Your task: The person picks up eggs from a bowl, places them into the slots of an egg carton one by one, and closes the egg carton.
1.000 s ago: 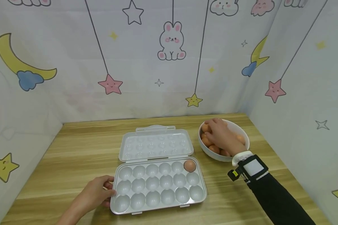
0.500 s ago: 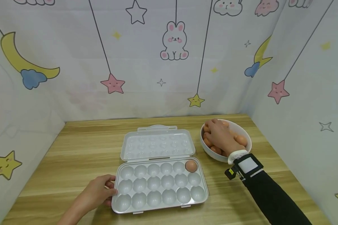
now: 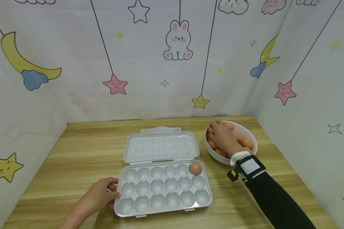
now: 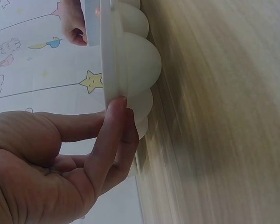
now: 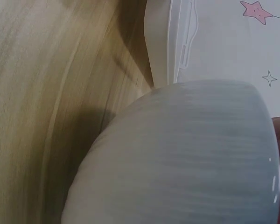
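An open white plastic egg box [image 3: 163, 188] lies on the table, with rows of round hollows. One brown egg [image 3: 195, 169] sits in its far right hollow. At the box's left edge my left hand [image 3: 100, 194] pinches the rim; in the left wrist view the fingers [image 4: 113, 126] bend against it. My right hand [image 3: 224, 136] reaches down into a white bowl [image 3: 218, 158] of brown eggs [image 3: 246, 142], fingers bent over the eggs on its left side. Its fingertips are hidden, so I cannot tell whether they grip an egg. The bowl wall [image 5: 191, 154] covers most of that hand in the right wrist view.
The box's lid [image 3: 161, 148] lies folded back behind the hollows, close to the bowl on its right. Patterned cloth walls [image 3: 143, 63] stand at the back and both sides of the wooden table [image 3: 83, 149].
The whole head view has shifted slightly. My right hand stays in the bowl, its wrist turned a little to the left, uncovering more eggs on the right. The left hand keeps its place on the box.
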Demonstrator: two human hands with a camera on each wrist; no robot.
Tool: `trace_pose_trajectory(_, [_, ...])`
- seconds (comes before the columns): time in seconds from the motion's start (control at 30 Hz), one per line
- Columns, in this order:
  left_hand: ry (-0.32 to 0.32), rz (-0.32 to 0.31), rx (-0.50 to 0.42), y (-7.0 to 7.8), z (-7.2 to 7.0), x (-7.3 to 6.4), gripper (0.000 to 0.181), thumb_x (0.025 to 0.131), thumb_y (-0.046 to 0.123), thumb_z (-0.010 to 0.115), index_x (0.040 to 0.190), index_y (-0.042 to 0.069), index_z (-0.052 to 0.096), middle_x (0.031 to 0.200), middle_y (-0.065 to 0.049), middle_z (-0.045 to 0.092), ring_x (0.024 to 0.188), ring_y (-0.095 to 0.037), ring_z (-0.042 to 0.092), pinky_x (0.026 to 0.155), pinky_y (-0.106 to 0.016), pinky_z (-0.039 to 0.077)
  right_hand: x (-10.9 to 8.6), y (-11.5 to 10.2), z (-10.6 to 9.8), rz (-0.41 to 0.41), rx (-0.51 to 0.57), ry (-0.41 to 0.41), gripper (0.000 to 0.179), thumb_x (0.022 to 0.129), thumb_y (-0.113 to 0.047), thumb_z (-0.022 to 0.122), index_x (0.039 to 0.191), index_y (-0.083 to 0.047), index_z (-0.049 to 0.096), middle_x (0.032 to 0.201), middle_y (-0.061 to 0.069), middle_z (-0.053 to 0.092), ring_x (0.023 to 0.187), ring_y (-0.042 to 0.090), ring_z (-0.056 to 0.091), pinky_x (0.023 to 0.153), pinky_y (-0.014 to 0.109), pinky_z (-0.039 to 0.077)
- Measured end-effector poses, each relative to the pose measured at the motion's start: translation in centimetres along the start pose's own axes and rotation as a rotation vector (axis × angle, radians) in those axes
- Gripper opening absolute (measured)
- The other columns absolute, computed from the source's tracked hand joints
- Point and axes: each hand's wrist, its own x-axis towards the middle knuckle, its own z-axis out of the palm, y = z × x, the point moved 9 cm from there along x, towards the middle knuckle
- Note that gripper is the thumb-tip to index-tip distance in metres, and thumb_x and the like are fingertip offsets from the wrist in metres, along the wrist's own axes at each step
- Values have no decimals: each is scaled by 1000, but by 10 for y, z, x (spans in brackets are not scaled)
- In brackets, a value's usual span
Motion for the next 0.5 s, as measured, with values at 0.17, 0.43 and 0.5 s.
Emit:
trace_pose_trajectory(0.17, [0,8,4,-1,-1,1,45,78,-8,67,121,-15,54,84,-11,56,63,-20,60,50,-32,55,-4,1,-2,2,56,4,39,91,-14,57,128,-2,56,119,15,52,106,33,52,92,47,46])
trace_pose_trajectory(0.43, [-10,10,-11,0,-1,0,47,78,-8,67,122,-16,53,85,-11,56,66,-20,61,51,-32,56,-20,-17,-34,-57,131,127,35,90,-17,59,122,-4,59,122,13,54,111,29,51,92,45,46])
trace_pose_trajectory(0.5, [-14,13,-14,1,0,0,47,78,-8,67,122,-16,53,85,-11,57,67,-20,61,51,-32,56,-28,-25,-46,-99,149,171,34,88,-15,58,120,-2,59,120,14,55,109,29,52,89,44,47])
